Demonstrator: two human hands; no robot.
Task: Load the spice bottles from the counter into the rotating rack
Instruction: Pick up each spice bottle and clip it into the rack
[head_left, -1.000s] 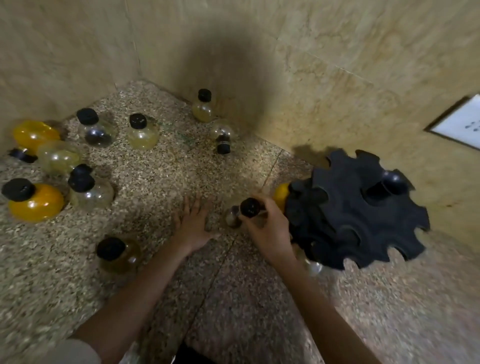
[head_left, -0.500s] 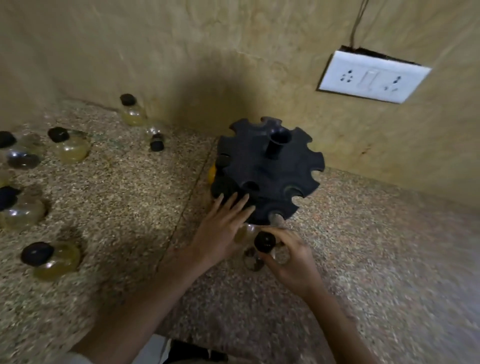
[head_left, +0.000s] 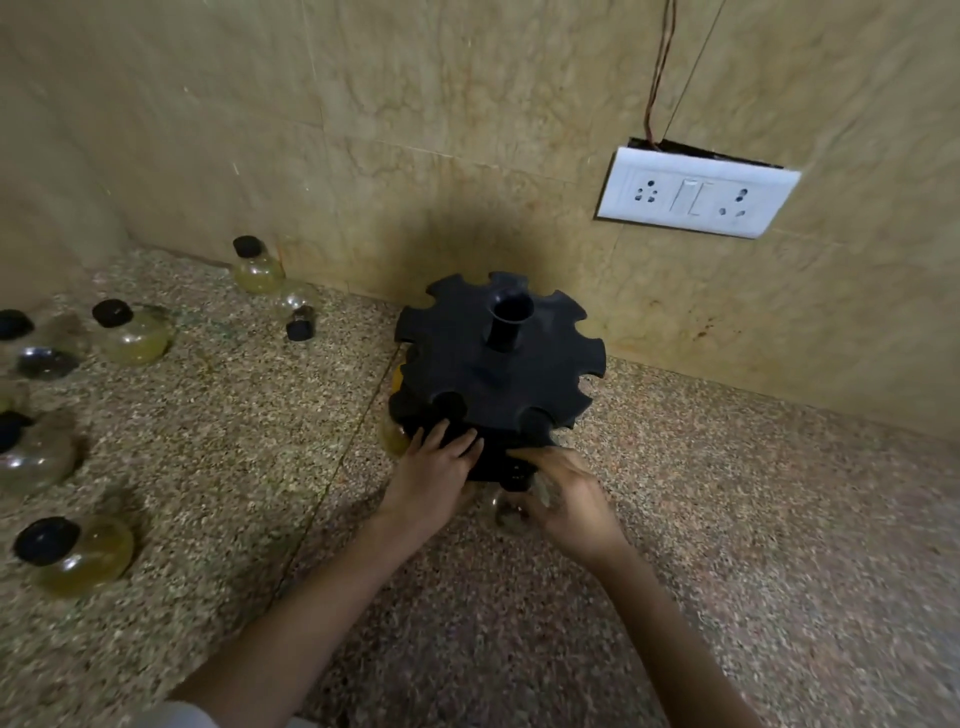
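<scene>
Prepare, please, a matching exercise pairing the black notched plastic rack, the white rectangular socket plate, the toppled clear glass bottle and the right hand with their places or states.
Things:
1. black notched plastic rack
2. white rectangular socket plate
3. toppled clear glass bottle
4. right hand

Places or states:
A. mounted on the wall
B. grips a round clear bottle
C. lies sideways on the speckled counter
D. touched by the left hand

Pairs: 1-D, 2-A, 3-C, 4-B.

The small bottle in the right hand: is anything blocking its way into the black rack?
Nothing visible does. The right hand holds the small bottle right at the rotating rack's near lower edge. The left hand rests on the rack just left of it, not in its path. Beneath the rim it is too dark to tell.
</scene>
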